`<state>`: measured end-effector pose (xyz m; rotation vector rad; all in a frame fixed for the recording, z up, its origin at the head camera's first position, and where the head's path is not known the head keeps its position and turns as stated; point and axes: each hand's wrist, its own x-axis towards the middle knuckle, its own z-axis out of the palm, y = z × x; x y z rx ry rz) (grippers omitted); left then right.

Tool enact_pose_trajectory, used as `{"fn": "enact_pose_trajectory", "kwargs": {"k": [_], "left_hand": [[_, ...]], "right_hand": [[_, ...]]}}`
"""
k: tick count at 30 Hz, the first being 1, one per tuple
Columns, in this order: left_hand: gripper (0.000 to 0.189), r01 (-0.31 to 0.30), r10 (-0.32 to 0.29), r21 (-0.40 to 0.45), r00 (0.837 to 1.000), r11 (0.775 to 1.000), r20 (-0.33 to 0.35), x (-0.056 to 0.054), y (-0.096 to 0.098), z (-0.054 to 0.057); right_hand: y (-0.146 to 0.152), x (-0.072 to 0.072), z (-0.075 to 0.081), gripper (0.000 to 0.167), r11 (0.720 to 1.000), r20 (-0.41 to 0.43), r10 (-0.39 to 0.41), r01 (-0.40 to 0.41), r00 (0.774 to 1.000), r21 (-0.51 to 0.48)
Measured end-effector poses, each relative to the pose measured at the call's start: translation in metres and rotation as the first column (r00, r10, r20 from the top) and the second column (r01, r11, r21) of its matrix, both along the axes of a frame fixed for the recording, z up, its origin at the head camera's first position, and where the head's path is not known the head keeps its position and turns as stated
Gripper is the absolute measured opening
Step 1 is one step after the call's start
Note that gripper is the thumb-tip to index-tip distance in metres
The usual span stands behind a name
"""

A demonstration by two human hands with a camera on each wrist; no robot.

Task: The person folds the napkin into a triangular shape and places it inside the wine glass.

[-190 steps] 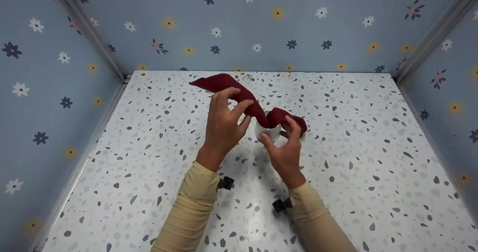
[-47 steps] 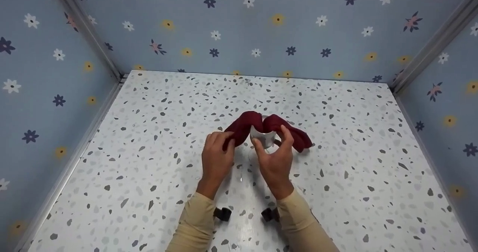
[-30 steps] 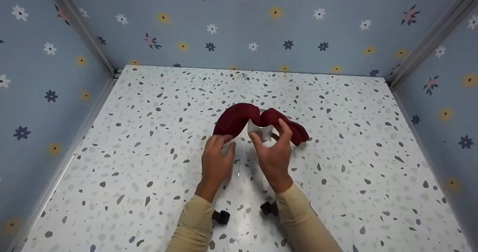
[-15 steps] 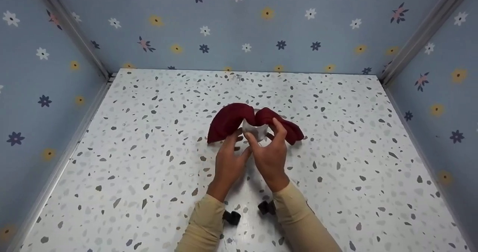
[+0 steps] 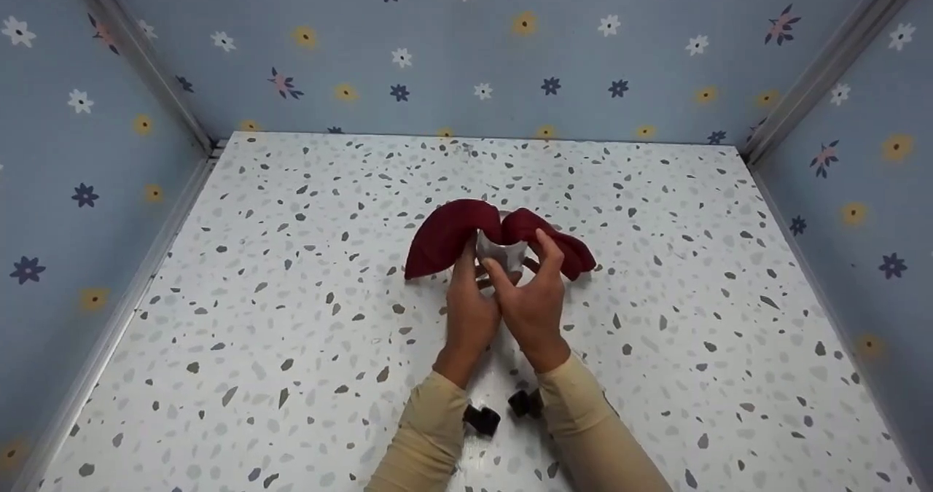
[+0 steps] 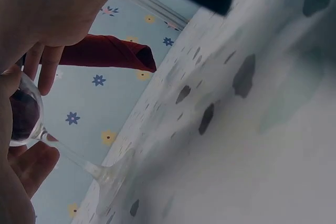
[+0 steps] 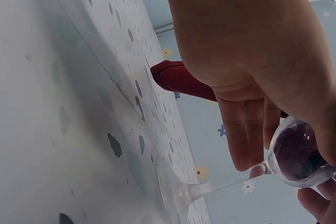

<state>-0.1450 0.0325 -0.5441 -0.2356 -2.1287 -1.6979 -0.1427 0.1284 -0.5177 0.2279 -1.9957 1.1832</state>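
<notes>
A clear stemmed wine glass (image 5: 504, 256) stands upright with a dark red cloth napkin (image 5: 443, 243) tucked into its bowl. The cloth spreads over the rim in two folded wings, left and right. My right hand (image 5: 538, 306) grips the bowl between thumb and fingers, one finger by the right wing. From the left, my left hand (image 5: 472, 315) holds the bowl too, its index finger up along the side under the left wing. Inside the bowl (image 7: 295, 151), dark cloth shows through in the right wrist view. The glass foot (image 6: 114, 179) is at the tabletop in the left wrist view.
The white speckled table (image 5: 291, 346) extends around the glass. Blue flowered panels (image 5: 466, 62) close it in at the back, left and right. Black wrist mounts (image 5: 483, 420) sit close together between the forearms.
The left wing was first held out to the far left, then folded down. My left hand has let go of it and moved right onto the bowl; my right hand stays on the glass.
</notes>
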Motion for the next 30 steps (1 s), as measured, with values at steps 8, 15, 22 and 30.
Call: {"fn": "enact_pose_trajectory", "kwargs": {"k": [8,15,22,30], "left_hand": [[0.073,0.007,-0.007,-0.001,0.998,1.000,-0.069,-0.005,-0.001,0.002],[0.069,-0.024,0.016,-0.075,0.994,0.997,-0.105,-0.008,0.000,0.000],[0.072,-0.015,0.008,-0.057,0.991,0.998,-0.131,-0.011,-0.002,0.001],[0.075,0.050,-0.048,0.013,0.994,0.999,-0.097,-0.014,-0.005,-0.001]], "right_hand": [[0.004,-0.003,0.002,0.079,0.999,-0.015,0.047,-0.047,0.999,-0.021],[0.008,-0.004,0.000,0.080,1.000,-0.001,0.011,-0.011,1.000,-0.014],[0.008,-0.007,0.002,0.079,0.998,-0.031,0.056,-0.057,0.998,-0.011],[0.017,-0.009,0.000,0.073,0.990,-0.034,0.136,-0.134,0.990,0.043]]}}
